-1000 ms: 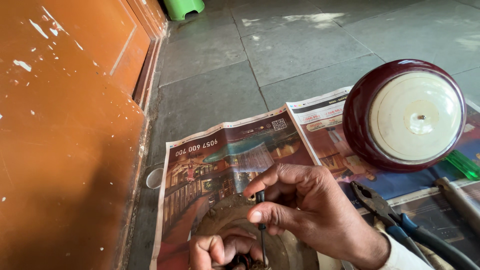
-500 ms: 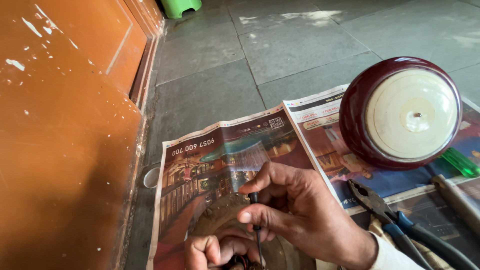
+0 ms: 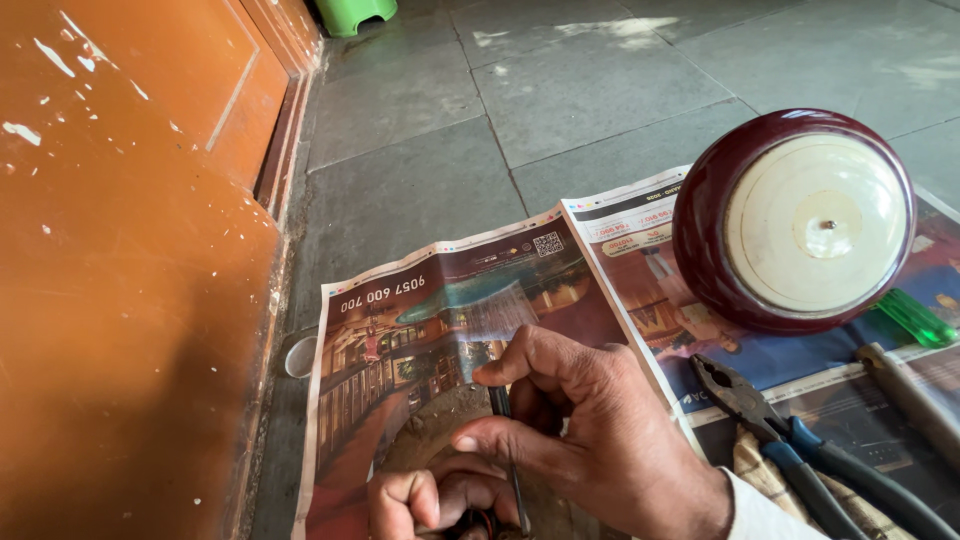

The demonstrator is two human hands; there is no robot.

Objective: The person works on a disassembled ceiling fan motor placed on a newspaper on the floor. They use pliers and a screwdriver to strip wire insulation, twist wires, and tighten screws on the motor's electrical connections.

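Landmark = the spread-out colour newspaper sheet on the grey stone-tile floor

Far left of the paper: tall orange-painted wooden door w/ white chips in the paint. Between door and paper's left edge, a small pale round cap lies on the floor, just beside the paper. Beyond the paper's far side, at the top by the door corner, a green plastic stool, only partly in frame.

On the paper's near edge, at the bottom: left hand curled into a fist, fingers closed round smth small and dark at the frame edge – can't tell what. Just right of it, touching, the right hand pinches a thin dark metal rod btw thumb and forefinger; rod stands nearly upright, lower end running down to the left fist. Both over a brownish round patch on the paper.

Right half of the paper: dark red round dome-shaped casing w/ cream disc face, tilted on its side. Peeking out at its lower right, a green translucent handle. Near-right corner: pliers w/ blue grips lying on a striped cloth, well apart from the rod
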